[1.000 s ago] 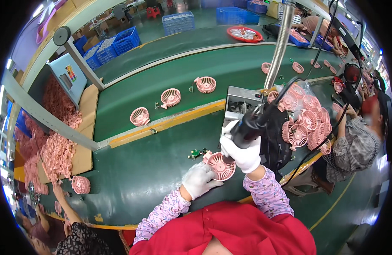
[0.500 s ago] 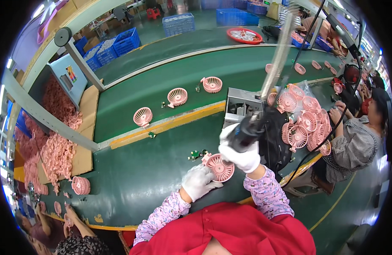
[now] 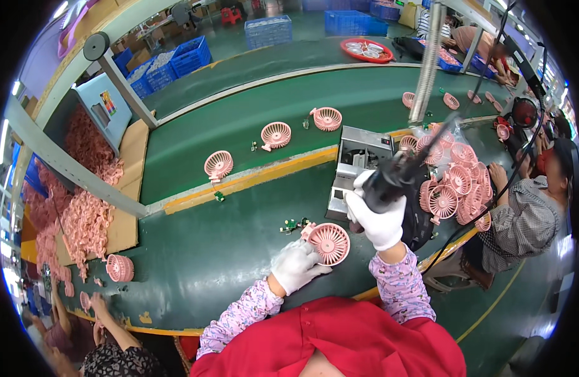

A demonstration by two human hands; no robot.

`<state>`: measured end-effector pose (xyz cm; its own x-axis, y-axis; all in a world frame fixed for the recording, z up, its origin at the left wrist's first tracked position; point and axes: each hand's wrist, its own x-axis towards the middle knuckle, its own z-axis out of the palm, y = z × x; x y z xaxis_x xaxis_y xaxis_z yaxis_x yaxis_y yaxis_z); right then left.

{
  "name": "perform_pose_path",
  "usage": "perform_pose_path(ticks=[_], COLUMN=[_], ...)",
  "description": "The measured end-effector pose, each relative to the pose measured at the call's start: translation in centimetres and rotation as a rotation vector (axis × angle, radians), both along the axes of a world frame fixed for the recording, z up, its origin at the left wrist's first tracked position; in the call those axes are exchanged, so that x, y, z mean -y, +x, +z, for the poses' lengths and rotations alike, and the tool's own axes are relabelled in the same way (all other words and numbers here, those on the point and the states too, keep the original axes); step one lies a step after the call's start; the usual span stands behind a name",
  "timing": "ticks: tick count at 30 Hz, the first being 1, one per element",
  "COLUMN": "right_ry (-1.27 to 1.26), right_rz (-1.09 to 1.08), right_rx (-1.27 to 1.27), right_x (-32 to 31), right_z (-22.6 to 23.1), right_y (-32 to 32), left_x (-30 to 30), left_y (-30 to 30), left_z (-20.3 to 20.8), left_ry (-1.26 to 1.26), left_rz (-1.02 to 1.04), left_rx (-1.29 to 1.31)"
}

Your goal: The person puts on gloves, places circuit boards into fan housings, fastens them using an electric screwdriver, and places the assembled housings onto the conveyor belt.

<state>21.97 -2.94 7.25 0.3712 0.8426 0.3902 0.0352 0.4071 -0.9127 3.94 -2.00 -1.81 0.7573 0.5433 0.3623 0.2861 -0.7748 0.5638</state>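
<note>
My left hand (image 3: 297, 267), in a white glove, grips the lower left side of a round pink fan housing (image 3: 331, 244) lying on the green worktop. The housing's slatted face is turned up, and a green circuit board with wires (image 3: 294, 224) lies at its neck. In my white-gloved right hand (image 3: 380, 221) is a dark electric screwdriver (image 3: 390, 182), held up to the right of the housing and apart from it. Its body looks blurred. Beside this hand stands a metal box (image 3: 360, 157) with an open top, partly hidden by the glove.
Pink fan housings (image 3: 460, 179) are heaped at the right, next to a dark bag (image 3: 420, 229). Several more housings (image 3: 276, 135) with boards lie along the green belt (image 3: 195, 141). Pink parts (image 3: 91, 229) spill over cardboard at left. Co-workers sit at both sides; a black cable (image 3: 471, 220) hangs at right.
My right hand has moved the screwdriver right, off the fan housing, uncovering its face. My left hand stays on the housing. The housings on the belt have shifted slightly right.
</note>
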Motion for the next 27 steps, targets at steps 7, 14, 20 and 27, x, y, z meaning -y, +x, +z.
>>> perform_pose_path(ticks=[7,14,20,27], right_ry=[-0.158,-0.122,-0.187,0.232], right_rz=[0.26,0.283,0.626,0.153], right_rx=[-0.266,-0.016,0.079,-0.183], right_x=[1.4,0.8,0.2,0.8], right_z=[0.9,-1.6,-1.7,2.4], right_y=[-3.3,-3.7,-2.2,-0.7], left_x=[-0.5,-0.6,-0.5,-3.5], left_y=[0.4,0.8,0.6,-1.8], left_z=[-0.5,-0.5,0.3,1.6], left_ry=[0.02,0.045,-0.053,0.209], left_rz=[-0.031,-0.034,-0.047,0.195], left_rx=[0.05,0.11,0.074,0.172])
